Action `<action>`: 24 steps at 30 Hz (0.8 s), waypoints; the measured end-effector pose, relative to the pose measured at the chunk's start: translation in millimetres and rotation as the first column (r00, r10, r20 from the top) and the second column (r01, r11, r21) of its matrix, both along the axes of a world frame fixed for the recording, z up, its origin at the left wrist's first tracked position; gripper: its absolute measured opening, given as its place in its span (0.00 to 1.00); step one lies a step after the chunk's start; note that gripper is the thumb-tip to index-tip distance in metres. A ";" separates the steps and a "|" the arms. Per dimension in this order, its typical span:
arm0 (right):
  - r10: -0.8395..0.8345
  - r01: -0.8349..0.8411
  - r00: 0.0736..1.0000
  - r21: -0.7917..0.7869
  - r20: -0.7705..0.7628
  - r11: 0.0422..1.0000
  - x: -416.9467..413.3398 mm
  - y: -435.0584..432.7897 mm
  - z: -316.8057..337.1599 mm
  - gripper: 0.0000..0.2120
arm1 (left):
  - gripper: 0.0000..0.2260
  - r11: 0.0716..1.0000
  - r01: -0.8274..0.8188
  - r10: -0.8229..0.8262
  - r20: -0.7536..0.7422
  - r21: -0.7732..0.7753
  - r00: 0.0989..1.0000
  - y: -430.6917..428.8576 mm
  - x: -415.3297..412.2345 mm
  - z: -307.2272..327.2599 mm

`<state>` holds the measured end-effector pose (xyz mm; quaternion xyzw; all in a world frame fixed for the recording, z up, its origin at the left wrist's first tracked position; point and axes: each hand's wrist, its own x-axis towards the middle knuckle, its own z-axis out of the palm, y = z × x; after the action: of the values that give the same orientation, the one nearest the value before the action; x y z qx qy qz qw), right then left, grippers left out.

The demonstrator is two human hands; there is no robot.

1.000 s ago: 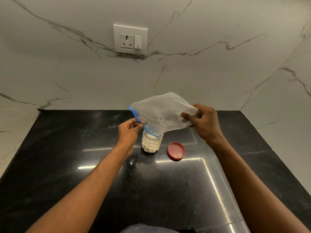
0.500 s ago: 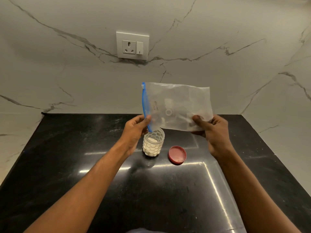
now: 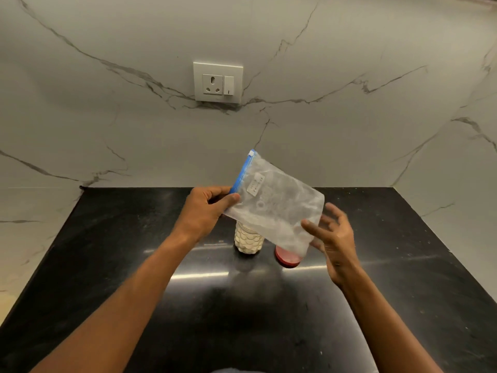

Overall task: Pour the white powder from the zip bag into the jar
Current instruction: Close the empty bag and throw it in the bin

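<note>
Half a second on, the right hand has let go of the zip bag and hangs beside it with fingers spread — only the left hand pinches the bag, at the corner by its blue zip strip. The tilted bag hovers over the powder-filled jar on the black counter; 1 red lid lies just beside the jar.
</note>
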<state>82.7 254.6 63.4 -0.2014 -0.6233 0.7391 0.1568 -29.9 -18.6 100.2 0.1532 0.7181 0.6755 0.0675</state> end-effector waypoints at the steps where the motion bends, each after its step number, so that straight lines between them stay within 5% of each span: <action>1: 0.001 0.002 1.000 0.083 -0.027 0.997 -1.0 -1.2 6.5 0.48 | 0.07 1.000 0.001 -0.001 0.000 -0.001 1.000 -5.1 0.1 4.6; 3: -0.021 0.031 0.999 0.227 -0.046 0.973 -5.5 -4.7 18.6 0.47 | 0.08 1.000 -0.011 0.011 -0.012 -0.008 1.000 -15.1 0.2 13.0; 8: 0.092 -0.058 0.995 0.496 -0.044 0.866 -27.2 -17.4 40.0 0.25 | 0.06 0.998 0.031 -0.034 -0.056 -0.051 0.998 -33.3 1.0 25.5; 11: 0.236 -0.193 0.971 0.442 -0.042 0.876 -37.0 -30.6 48.5 0.17 | 0.07 0.987 0.097 -0.106 -0.070 -0.127 0.992 -38.4 3.7 27.2; 17: 0.242 -0.166 0.959 0.396 -0.148 0.903 -38.2 -51.7 56.9 0.06 | 0.08 0.917 0.069 -0.128 -0.125 -0.393 0.984 -50.4 4.0 27.6; 24: 0.341 -0.248 0.924 0.408 -0.173 0.879 -31.5 -72.2 61.6 0.05 | 0.25 0.845 -0.036 -0.205 -0.387 -0.533 0.899 -17.2 21.4 55.1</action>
<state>51.2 182.4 125.0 0.0210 -0.7540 0.6387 0.1517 -8.5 -35.8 155.4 0.3059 0.8647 0.3979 -0.0223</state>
